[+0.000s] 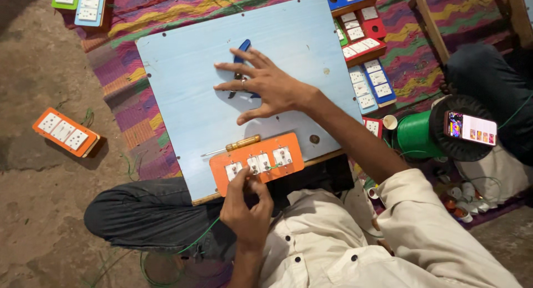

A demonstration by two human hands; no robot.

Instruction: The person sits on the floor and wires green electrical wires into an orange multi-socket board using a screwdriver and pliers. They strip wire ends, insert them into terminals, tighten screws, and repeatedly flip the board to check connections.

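Note:
My right hand [265, 87] reaches across a light blue board [183, 71] on my lap. Its fingers are spread flat over blue-handled pliers [242, 48], touching them without a closed grip. My left hand [245, 209] is at the near edge of an orange switch plate [293, 149] that carries three white switches. Its fingers are pinched together there on what looks like a thin green wire [191, 244], which trails down over my knee. A screwdriver with an amber handle [243, 142] lies just beyond the plate.
A green wire spool [415, 135] with a lit phone [471, 128] on top stands at the right, beside a small cup [390, 122]. Coloured switch boards [366, 43] lie along the board's right edge, another orange one [65, 132] on the floor. Someone's dark-trousered leg [483, 71] is at far right.

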